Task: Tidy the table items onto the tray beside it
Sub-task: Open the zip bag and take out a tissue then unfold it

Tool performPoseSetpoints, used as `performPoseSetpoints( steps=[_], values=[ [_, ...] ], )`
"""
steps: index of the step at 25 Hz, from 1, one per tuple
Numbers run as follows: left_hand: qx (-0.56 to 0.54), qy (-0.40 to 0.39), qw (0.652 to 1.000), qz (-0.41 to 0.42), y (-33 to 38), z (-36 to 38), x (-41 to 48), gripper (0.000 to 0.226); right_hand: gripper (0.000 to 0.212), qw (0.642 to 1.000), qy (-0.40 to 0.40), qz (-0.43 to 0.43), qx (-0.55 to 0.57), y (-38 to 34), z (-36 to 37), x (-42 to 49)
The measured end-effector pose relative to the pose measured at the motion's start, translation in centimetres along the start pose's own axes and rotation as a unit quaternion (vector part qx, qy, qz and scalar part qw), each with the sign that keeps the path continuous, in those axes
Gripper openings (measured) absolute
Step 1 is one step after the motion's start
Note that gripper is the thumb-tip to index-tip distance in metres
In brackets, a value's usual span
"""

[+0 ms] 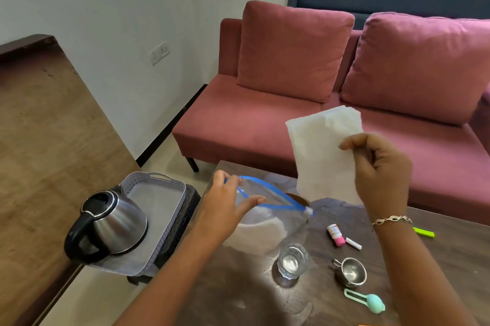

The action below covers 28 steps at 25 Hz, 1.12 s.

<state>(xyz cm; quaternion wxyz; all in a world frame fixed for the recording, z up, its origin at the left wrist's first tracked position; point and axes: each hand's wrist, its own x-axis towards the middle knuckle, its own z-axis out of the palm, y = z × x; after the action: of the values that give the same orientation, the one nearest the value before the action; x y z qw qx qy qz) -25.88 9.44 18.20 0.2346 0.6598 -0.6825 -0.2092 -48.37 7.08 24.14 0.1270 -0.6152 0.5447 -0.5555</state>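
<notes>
Head view: left hand (222, 209) is pinching the blue rim of the zip bag (265, 222), holding its mouth open over the table (238, 294). Right hand (379, 174) is gripping a white sheet (320, 145) above the bag. Kettle (114, 227) is sitting on the tray (148, 179). Glass (293, 259), steel cup (351, 274) and small bottle (335, 234) are lying on the table. Judgement: early stage, most items left.

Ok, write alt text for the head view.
The left hand holds a blue-zipped clear bag on a dark table while the right hand pinches a white sheet above. A kettle sits in the grey tray beside it.
</notes>
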Motion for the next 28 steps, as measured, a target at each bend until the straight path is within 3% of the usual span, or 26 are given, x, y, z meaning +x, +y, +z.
performPoseSetpoints(
  steps=[2,4,6,8,12,16,22,25,28],
  values=[
    [0.005,-0.008,1.000,0.017,-0.5,-0.3,0.0,0.046,0.027,0.995,-0.056,-0.032,-0.077,0.6,1.0,-0.8],
    [0.003,0.003,0.999,0.037,-0.7,-0.5,0.0,0.029,0.025,0.979,-0.152,-0.053,-0.128,1.3,2.0,-1.9],
    [-0.011,0.017,0.998,0.062,-1.0,-0.7,-0.1,0.013,0.038,0.941,-0.281,-0.054,-0.178,2.0,3.2,-3.1],
    [-0.025,0.023,0.995,0.092,-1.4,-0.9,-0.5,0.021,0.048,0.905,-0.358,-0.057,-0.221,3.0,4.4,-4.1],
    [-0.064,0.003,0.997,0.050,-2.8,-1.6,-1.2,0.035,0.038,0.885,-0.411,-0.023,-0.217,3.5,6.4,-5.5],
    [-0.027,-0.003,0.999,0.028,-5.7,-2.3,-2.1,0.016,0.020,0.847,-0.486,-0.055,-0.208,2.7,8.9,-7.4],
    [-0.128,-0.156,0.974,-0.108,-10.4,-3.0,-4.0,0.010,0.019,0.799,-0.570,-0.068,-0.182,2.3,11.6,-10.2],
    [-0.187,-0.190,0.952,-0.151,-12.8,-1.9,-3.9,0.015,0.019,0.778,-0.601,-0.033,-0.179,3.0,13.0,-11.4],
    [-0.171,-0.221,0.942,-0.184,-15.5,0.4,-3.2,0.023,0.019,0.762,-0.615,-0.001,-0.203,4.3,14.7,-12.5]
  ],
)
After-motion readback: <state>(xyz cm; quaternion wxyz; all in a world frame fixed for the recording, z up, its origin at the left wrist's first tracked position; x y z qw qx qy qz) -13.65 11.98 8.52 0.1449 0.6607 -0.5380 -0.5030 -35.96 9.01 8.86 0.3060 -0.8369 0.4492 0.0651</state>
